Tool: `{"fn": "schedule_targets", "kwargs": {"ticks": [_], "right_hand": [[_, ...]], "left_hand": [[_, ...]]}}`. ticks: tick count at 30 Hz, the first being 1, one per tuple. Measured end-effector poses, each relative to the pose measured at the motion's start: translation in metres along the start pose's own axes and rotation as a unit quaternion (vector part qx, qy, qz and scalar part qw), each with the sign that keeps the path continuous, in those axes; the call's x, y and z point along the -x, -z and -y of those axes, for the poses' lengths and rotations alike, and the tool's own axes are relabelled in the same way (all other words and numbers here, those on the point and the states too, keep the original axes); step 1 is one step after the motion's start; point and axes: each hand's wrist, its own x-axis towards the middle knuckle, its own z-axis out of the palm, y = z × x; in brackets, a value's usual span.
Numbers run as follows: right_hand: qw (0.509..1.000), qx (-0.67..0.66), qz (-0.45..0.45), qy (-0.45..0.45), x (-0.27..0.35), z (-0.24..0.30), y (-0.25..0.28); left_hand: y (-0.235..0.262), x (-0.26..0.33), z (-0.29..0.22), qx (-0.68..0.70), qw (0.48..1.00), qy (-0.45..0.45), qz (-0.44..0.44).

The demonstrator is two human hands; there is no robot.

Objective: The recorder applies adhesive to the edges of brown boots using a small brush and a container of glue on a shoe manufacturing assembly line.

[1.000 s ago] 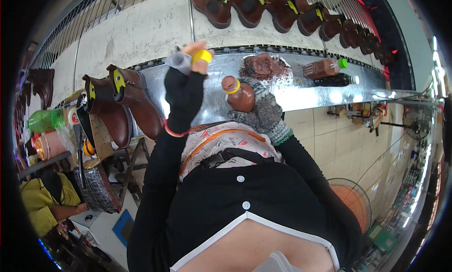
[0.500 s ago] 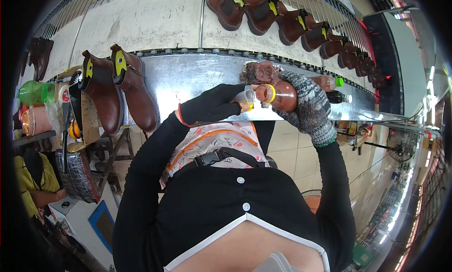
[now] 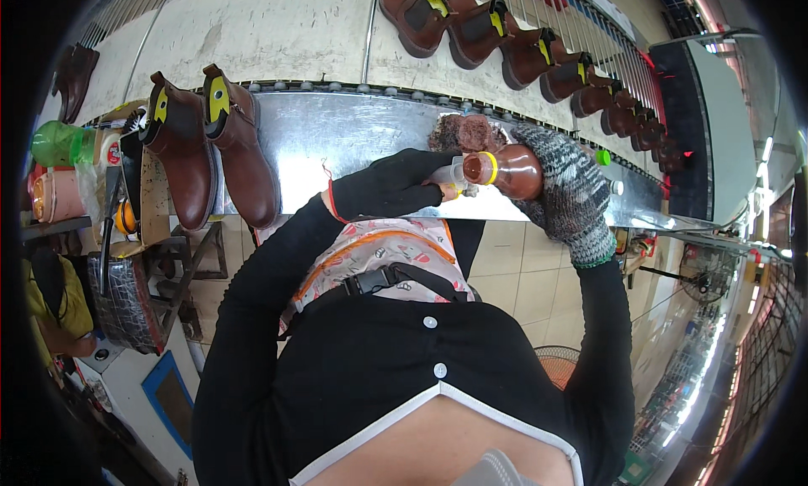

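My right hand (image 3: 572,191), in a thick grey knitted glove, is closed around a clear plastic bottle (image 3: 518,169) of reddish-brown liquid. The bottle lies tipped on its side, its yellow-ringed neck toward the left. In my left hand (image 3: 396,183), in a black glove with bare fingertips, is a small translucent plastic cap (image 3: 455,171) with a yellow part. The cap is right at the bottle's mouth; whether they touch I cannot tell. Behind the bottle sits a brown-stained sponge (image 3: 478,132). On the left of the metal ledge stand two brown ankle boots (image 3: 178,170).
Beyond the metal ledge (image 3: 337,132) runs a pale conveyor (image 3: 278,40) with a row of brown boots (image 3: 471,33) at its right. A green bottle (image 3: 63,143) and a pink container (image 3: 61,193) stand at far left. A green-capped bottle (image 3: 603,157) is partly hidden by my right hand.
My right hand and the bottle have shifted slightly right, and more of the bottle's side shows. The cap in my left hand now sits partly behind the bottle's mouth.
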Motion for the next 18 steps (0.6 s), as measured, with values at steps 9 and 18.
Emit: {"fn": "schedule_targets", "kwargs": {"ticks": [9,18], "right_hand": [[1.0,0.013,0.012,0.001,0.0,0.0,0.011],[0.999,0.027,0.011,0.013,0.001,-0.001,0.01]], "left_hand": [[-0.005,-0.004,0.004,0.019,0.999,-0.042,0.0],[-0.003,-0.004,0.006,0.028,0.998,-0.054,0.014]]}}
